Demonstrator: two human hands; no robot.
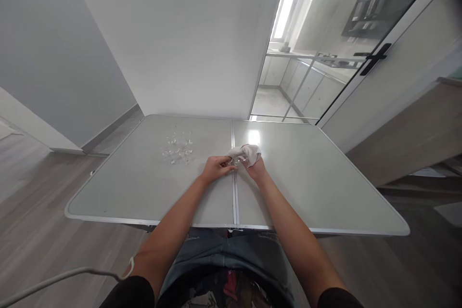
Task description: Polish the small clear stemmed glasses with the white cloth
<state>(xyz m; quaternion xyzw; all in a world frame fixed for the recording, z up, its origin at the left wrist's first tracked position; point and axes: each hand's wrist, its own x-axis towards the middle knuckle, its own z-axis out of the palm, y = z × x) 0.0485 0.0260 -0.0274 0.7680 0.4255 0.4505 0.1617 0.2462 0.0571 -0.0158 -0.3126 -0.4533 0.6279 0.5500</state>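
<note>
Over the middle seam of a grey folding table (310, 187), my left hand (215, 167) grips a small clear glass (234, 160). My right hand (255, 167) holds a white cloth (249, 152) against that glass. The two hands meet just above the tabletop. To the left of my left hand, several small clear glasses (177, 147) stand together on the table.
A white wall panel stands behind the table's far edge. A glass door with a black handle (375, 57) is at the right. Wood floor surrounds the table. A white cable (65, 276) runs at the lower left.
</note>
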